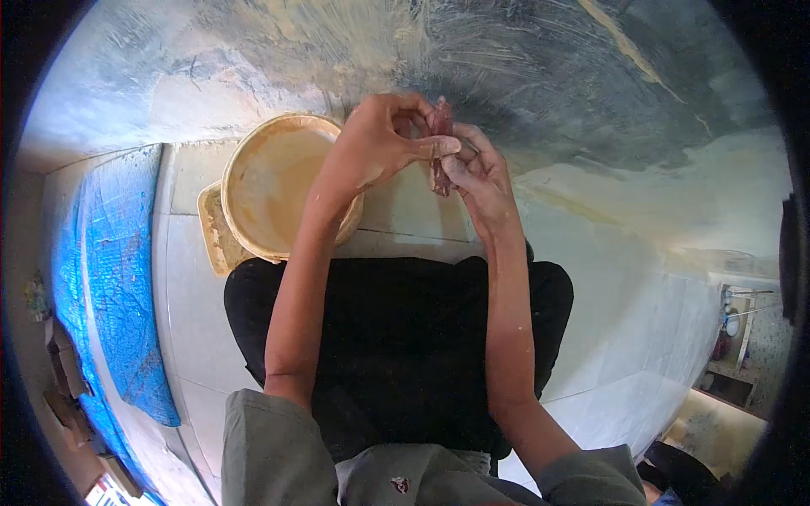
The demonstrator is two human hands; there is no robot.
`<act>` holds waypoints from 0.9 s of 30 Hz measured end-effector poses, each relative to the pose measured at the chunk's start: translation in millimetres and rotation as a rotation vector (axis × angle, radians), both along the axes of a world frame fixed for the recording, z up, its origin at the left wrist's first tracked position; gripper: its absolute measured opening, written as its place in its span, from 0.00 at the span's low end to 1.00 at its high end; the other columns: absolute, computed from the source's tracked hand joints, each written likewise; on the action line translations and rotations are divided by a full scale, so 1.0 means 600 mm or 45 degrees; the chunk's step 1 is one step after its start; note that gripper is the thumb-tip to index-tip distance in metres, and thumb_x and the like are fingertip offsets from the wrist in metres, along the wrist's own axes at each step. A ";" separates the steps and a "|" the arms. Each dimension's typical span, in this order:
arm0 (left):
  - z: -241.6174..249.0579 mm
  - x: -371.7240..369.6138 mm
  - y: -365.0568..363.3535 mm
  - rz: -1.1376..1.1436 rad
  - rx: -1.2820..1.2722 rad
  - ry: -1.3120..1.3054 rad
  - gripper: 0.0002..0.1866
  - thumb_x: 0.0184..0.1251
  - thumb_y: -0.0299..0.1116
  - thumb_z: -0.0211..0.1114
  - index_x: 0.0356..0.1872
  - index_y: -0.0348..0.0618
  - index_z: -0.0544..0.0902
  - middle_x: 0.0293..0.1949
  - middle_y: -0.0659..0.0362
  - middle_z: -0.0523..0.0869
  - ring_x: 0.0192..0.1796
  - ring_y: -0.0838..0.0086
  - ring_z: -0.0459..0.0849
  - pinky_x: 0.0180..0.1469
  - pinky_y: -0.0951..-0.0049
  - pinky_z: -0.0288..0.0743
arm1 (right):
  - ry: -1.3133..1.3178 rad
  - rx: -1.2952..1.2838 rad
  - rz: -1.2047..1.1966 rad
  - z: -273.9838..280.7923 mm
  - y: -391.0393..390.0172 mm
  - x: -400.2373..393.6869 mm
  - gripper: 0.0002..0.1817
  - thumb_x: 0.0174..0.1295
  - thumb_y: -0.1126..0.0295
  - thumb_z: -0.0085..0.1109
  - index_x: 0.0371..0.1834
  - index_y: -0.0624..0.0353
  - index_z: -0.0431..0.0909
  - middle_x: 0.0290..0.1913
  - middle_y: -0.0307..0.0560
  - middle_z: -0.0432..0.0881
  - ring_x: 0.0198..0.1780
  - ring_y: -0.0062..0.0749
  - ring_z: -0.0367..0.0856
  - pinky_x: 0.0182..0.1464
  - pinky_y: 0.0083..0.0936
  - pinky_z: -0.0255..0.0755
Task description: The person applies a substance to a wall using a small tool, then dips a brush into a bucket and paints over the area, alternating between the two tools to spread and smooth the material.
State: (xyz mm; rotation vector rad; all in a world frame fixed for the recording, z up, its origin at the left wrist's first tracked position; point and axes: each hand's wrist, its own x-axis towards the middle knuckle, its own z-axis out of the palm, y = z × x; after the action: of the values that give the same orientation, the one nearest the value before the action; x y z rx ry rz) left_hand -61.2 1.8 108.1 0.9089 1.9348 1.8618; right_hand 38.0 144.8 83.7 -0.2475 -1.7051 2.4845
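Now | I am pinching the clay piece (440, 156) between left hand (380, 143) and right hand (481, 173), both clamped on it, upper centre | keeping pressure even, thumbs supporting | slip bucket (278, 181) left.

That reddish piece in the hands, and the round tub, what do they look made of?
The reddish piece, pinched by both the left hand and right hand, looks like damp clay: matte and lumpy. The tub seems to be plastic, slip-coated, with a smooth thin rim.
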 end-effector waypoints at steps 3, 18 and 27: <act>0.008 0.003 -0.001 -0.066 -0.166 0.008 0.10 0.52 0.29 0.73 0.26 0.39 0.78 0.22 0.68 0.78 0.26 0.86 0.74 0.30 0.83 0.69 | 0.058 -0.011 0.130 -0.003 0.002 0.000 0.15 0.58 0.77 0.59 0.49 0.61 0.73 0.39 0.39 0.79 0.40 0.21 0.77 0.42 0.23 0.73; 0.033 0.006 -0.023 -0.274 -0.011 -0.270 0.12 0.58 0.37 0.69 0.33 0.38 0.82 0.24 0.66 0.80 0.24 0.85 0.72 0.24 0.83 0.63 | 0.051 -0.024 0.107 0.000 -0.004 0.001 0.20 0.59 0.75 0.57 0.55 0.63 0.69 0.43 0.43 0.78 0.44 0.26 0.77 0.46 0.26 0.72; 0.038 0.006 -0.022 -0.190 -0.152 -0.195 0.10 0.53 0.34 0.73 0.28 0.40 0.82 0.24 0.67 0.79 0.26 0.88 0.73 0.26 0.85 0.62 | 0.062 -0.311 0.137 0.012 -0.001 0.008 0.19 0.55 0.77 0.59 0.52 0.61 0.72 0.42 0.41 0.79 0.41 0.27 0.78 0.42 0.26 0.74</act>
State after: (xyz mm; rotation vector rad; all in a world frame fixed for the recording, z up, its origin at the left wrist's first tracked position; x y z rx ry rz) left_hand -57.7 -11.5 131.1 0.8242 1.8126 1.6621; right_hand 42.7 144.1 90.9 -0.1177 -1.4320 2.7530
